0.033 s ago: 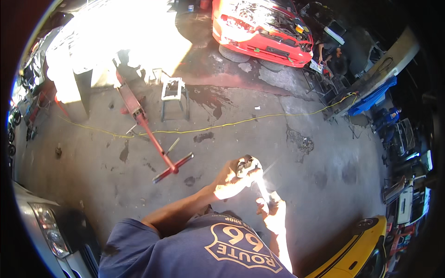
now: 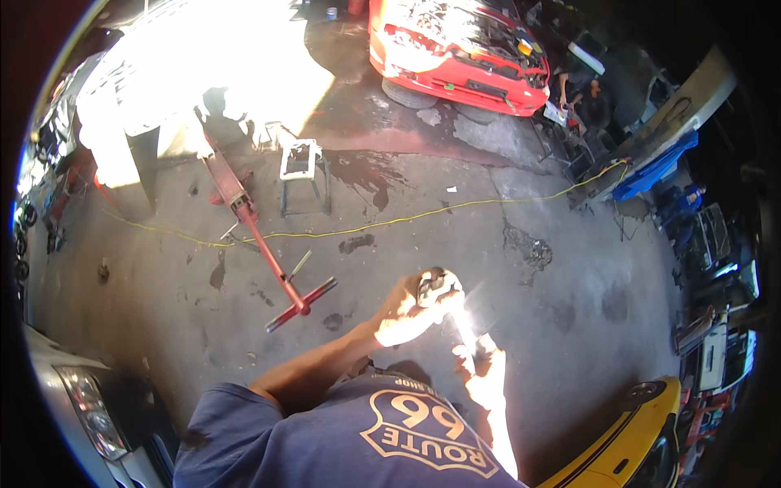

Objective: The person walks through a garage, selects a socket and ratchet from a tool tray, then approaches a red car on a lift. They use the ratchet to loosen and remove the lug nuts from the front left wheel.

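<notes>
Both arms bent inward, left hand (image 2: 411,311) gripping metal part (image 2: 435,286).

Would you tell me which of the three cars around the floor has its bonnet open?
The red car at the top: its engine bay is exposed. Of the silver car and yellow car, only closed corners show.

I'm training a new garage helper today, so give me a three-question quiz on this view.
1. True or false: the left hand grips a small metal part.
2. Which colour is the floor jack lying on the concrete: A blue, B red, C green?
3. Fill in: a yellow ____ runs across the floor behind the jack.

Key: 1 true; 2 B; 3 cord. The right hand sits in glare just below the part, so its grip is unclear.
</notes>
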